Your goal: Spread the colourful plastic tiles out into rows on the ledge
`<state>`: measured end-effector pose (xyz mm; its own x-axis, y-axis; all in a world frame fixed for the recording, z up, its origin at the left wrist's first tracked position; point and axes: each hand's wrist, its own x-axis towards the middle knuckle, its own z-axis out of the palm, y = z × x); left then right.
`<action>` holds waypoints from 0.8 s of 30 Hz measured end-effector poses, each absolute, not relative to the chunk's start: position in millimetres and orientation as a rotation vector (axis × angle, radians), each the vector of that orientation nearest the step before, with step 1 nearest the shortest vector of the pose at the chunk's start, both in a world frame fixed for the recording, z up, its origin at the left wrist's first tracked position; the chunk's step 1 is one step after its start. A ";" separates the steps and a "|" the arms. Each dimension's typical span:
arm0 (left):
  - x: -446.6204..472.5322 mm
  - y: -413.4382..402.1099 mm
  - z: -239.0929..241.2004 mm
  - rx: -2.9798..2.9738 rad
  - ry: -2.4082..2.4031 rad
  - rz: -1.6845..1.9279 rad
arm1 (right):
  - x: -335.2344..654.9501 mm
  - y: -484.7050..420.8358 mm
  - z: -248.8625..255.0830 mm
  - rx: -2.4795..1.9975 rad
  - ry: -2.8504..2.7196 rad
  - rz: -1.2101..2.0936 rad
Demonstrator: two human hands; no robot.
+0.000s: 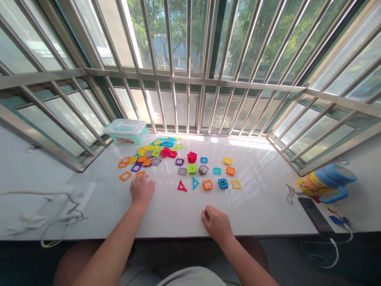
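My left hand (142,190) is at the near edge of a pile of interlocking plastic building tiles, palm down with the thumb apart from the fingers. Just beyond its fingertips lies an orange tile (140,173), partly covered by them. Left of it is another orange tile (125,176), and a purple tile (136,167) lies behind. My right hand (218,223) rests curled on the white tabletop, with nothing visible in it. Ahead of it are loose rows of pieces: a red triangle (181,186), a blue triangle (195,183), an orange block (207,184) and a red ball-like shape (192,157).
A lidded clear-and-teal box (126,132) stands at the back left. On the right are a yellow and blue mug (326,182) and a phone (316,216) with a white cable. A power strip (76,200) with cords lies at left. Metal bars (196,81) enclose the back.
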<state>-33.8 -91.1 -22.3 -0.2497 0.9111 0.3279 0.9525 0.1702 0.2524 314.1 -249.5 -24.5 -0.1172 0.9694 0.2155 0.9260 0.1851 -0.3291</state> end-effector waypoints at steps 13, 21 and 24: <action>18.2 -208.5 -34.2 -2.469 -1.845 -0.893 | 314.9 -250.6 -30.2 -1.800 -2.093 0.149; 70.8 -245.7 -21.1 -2.838 -1.581 -1.004 | 314.1 -250.7 -28.4 -1.800 -2.101 0.141; 72.0 -240.0 -13.5 -2.911 -1.539 -0.999 | 313.8 -250.7 -25.3 -1.800 -2.104 0.161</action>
